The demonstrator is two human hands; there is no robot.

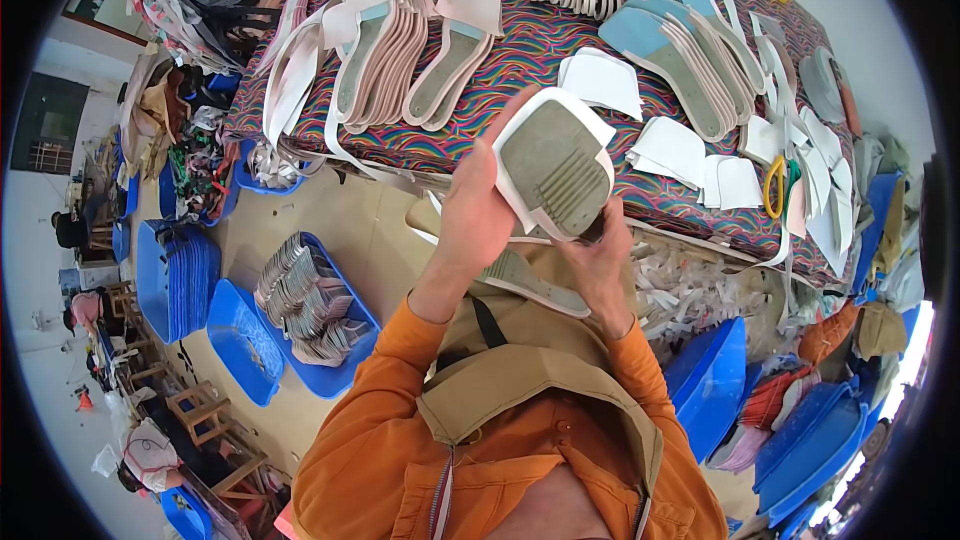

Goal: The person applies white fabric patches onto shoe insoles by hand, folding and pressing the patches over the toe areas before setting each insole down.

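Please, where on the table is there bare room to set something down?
The cloth shows a bare patch between the left soles and the white pieces. Its right end is crowded: blue-topped soles, more white pieces, scissors.

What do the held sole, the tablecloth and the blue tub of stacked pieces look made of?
Sole: probably foam or rubber; matte grey-green with moulded-looking ridges. Its white rim could be fabric or synthetic leather.
Tablecloth: likely printed fabric, given the multicoloured wavy pattern; coating unclear.
Blue tub: likely plastic, smooth, evenly coloured, slightly shiny.
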